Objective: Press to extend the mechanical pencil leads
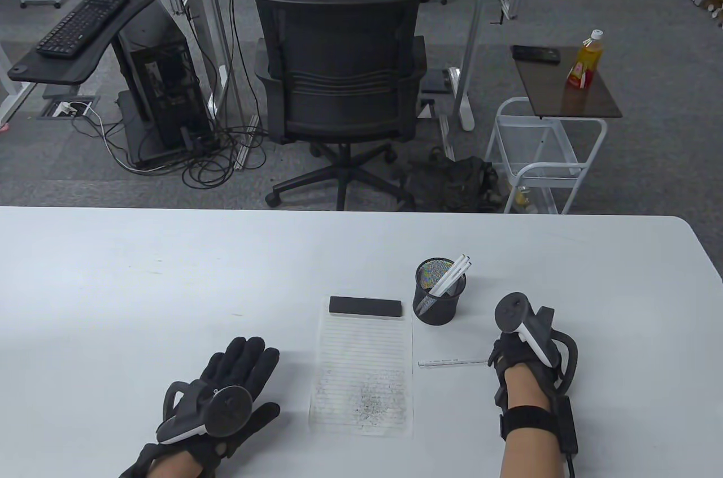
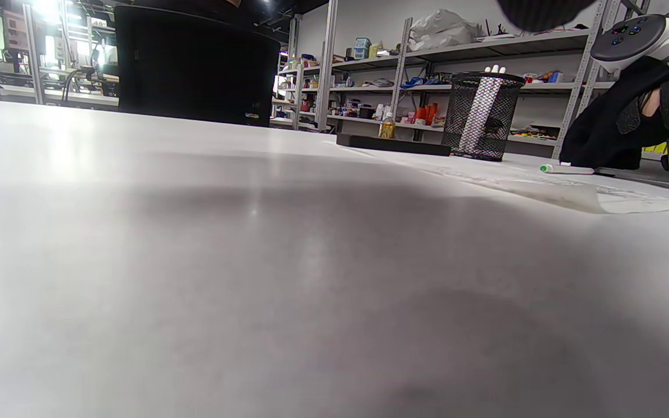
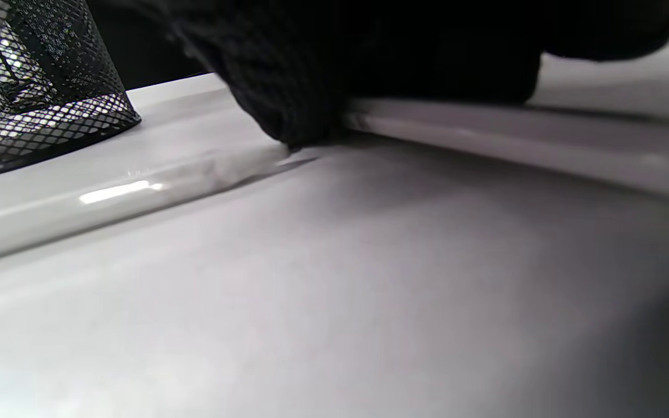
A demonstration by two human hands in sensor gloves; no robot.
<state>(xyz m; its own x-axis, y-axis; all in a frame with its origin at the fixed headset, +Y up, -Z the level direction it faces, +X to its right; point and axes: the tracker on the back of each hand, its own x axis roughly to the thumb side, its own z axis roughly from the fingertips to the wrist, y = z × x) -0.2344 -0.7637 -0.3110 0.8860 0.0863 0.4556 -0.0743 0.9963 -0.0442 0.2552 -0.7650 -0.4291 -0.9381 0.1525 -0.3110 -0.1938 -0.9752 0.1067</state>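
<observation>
A white mechanical pencil (image 1: 452,363) lies flat on the table, right of the lined notepad (image 1: 361,370). My right hand (image 1: 496,359) is curled down over its right end. In the right wrist view my gloved fingers (image 3: 299,87) sit on top of the pencil (image 3: 108,203), which rests on the table. A black mesh cup (image 1: 439,292) behind it holds several white pencils. My left hand (image 1: 262,382) lies flat on the table, fingers spread, holding nothing, left of the notepad. The left wrist view shows the cup (image 2: 481,116), the pencil (image 2: 567,169) and my right hand (image 2: 607,139).
A black rectangular block (image 1: 366,307) lies across the top of the notepad, whose lower part carries grey scribbles. The table's far edge (image 1: 339,211) runs behind the cup. An office chair (image 1: 339,99) and a small cart (image 1: 542,150) stand beyond the table.
</observation>
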